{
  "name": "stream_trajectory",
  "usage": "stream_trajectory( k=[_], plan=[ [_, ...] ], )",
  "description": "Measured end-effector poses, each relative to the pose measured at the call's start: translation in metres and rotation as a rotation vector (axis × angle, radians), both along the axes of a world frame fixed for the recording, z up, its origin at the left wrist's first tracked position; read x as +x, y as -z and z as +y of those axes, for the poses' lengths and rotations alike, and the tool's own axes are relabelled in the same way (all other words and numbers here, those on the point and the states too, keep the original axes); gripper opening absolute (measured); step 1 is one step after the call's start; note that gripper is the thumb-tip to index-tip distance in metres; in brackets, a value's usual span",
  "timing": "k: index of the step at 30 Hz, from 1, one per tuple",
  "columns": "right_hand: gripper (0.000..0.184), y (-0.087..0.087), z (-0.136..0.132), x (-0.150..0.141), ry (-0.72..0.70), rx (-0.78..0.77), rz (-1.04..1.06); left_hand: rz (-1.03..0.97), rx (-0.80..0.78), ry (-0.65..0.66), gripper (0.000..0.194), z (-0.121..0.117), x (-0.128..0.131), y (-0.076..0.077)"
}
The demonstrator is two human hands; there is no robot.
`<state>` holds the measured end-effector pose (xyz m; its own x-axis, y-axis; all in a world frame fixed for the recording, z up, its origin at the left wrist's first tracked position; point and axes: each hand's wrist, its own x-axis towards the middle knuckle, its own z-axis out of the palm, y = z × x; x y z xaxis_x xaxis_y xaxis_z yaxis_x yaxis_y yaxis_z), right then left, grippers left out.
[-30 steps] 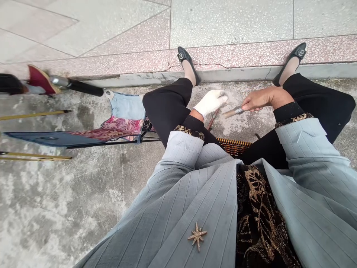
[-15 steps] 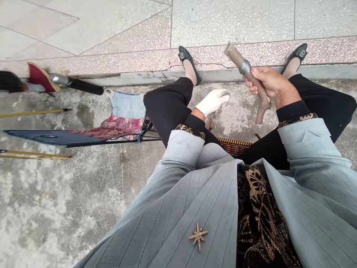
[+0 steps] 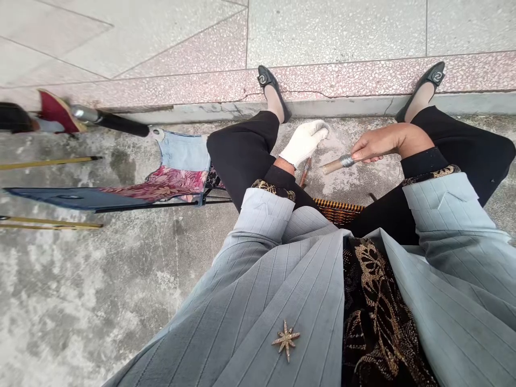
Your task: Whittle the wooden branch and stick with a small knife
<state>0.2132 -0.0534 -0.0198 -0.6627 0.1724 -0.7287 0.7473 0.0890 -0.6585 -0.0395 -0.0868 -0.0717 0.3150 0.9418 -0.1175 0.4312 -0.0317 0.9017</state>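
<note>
One wired stick (image 3: 337,164), R grip (image 3: 379,144), woven edge (image 3: 339,212)

Wire-wrapped stick (image 3: 337,165), one end hidden

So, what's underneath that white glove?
Part of a reddish-brown rod shows from beneath the gloved left hand, with concrete ground around it. The rest is covered: I can't tell where the rod's far end lies, or whether the hand grips it.
</note>
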Motion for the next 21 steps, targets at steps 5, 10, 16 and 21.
stream_trajectory(
  k=[5,10,16,21],
  plan=[
    [0.052,0.016,0.003,0.001,0.441,0.333,-0.150,-0.135,-0.162,0.135,0.013,-0.008,0.007,-0.007],
    [0.048,0.027,0.001,0.003,0.865,0.104,0.345,-0.171,-0.294,0.185,0.013,-0.010,0.009,-0.010],
    [0.049,0.017,-0.004,0.009,0.807,-0.120,0.680,-0.043,-0.258,0.155,0.014,-0.003,0.006,0.007],
    [0.059,0.009,-0.005,0.015,0.504,-0.257,0.684,0.021,-0.096,0.127,0.012,0.004,0.003,0.019]
  ],
)
